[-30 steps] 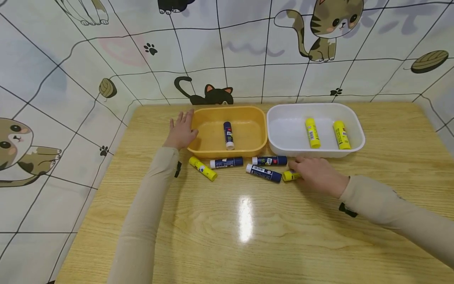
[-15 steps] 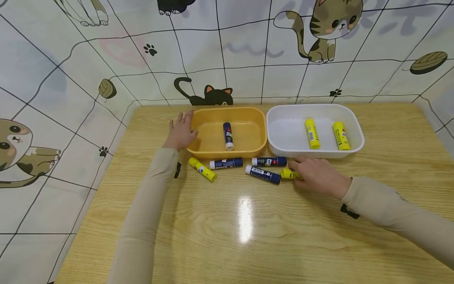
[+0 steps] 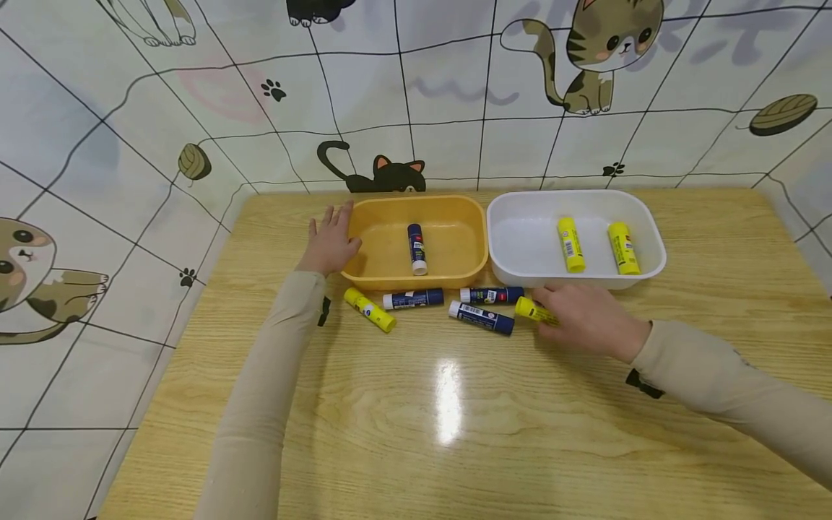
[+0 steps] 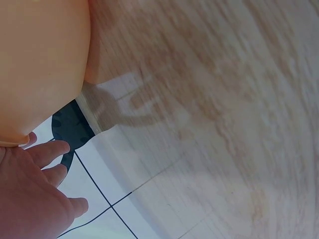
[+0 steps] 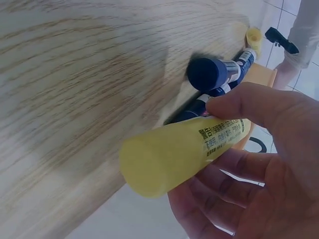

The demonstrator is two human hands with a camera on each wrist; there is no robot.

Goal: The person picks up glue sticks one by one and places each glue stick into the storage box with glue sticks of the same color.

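Note:
My right hand pinches a yellow glue stick between thumb and fingers, just in front of the white tray. In the right wrist view the same glue stick points its end at the camera, printed label near the thumb. My left hand rests with spread fingers on the left rim of the orange tray. One dark blue glue stick lies in that tray. Two yellow glue sticks, a left one and a right one, lie in the white tray.
Before the trays on the wooden table lie three dark blue glue sticks: one left, one behind, one nearer. A loose yellow glue stick lies at the left. A cat-patterned wall stands behind the table.
The yellow glue stick in my right hand has turned slightly, and more of it shows between the fingers. My left hand stays at the orange tray.

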